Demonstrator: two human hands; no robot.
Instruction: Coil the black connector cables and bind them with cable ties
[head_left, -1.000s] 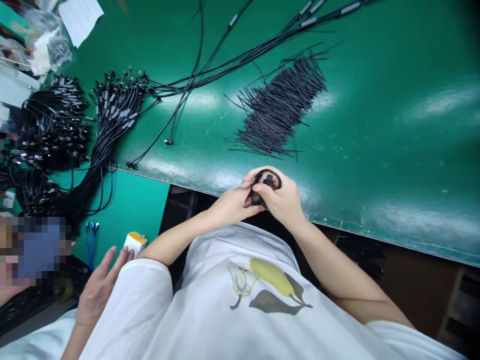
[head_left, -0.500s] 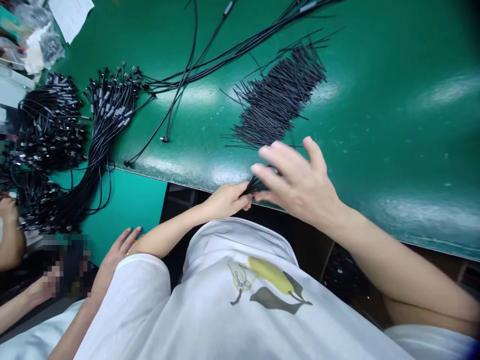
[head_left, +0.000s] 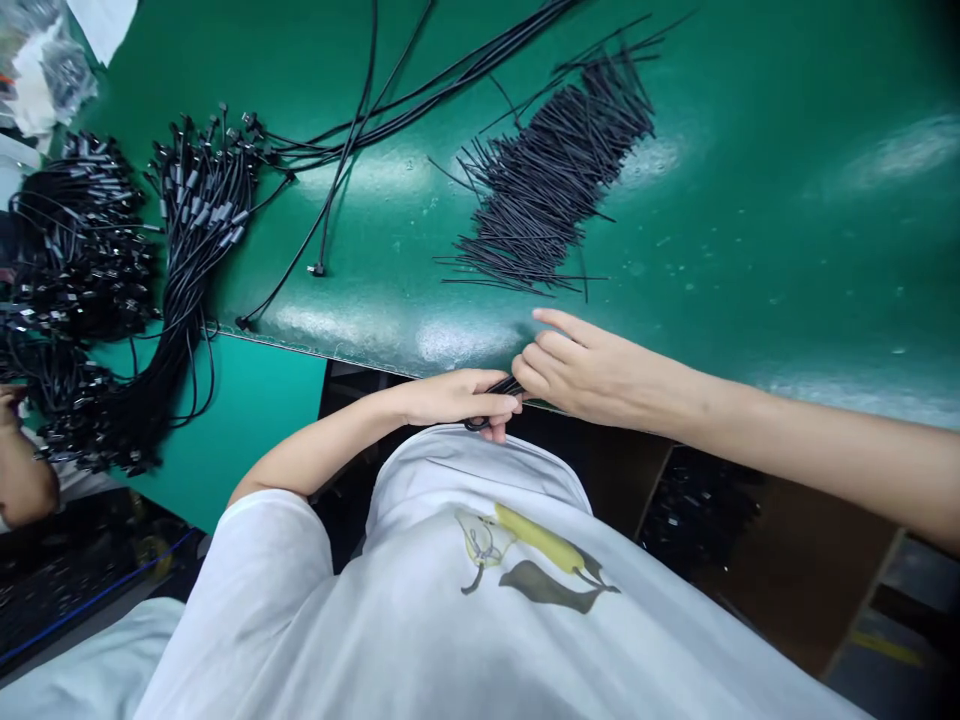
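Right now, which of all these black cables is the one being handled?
The looped black cable held in the left hand, its end against the right hand. It alone is lifted off the green bench; the loose black pieces and bundled cables lie there.

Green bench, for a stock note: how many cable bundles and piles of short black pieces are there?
Cable bundles: 2
Piles of short black pieces: 1
Total: 3
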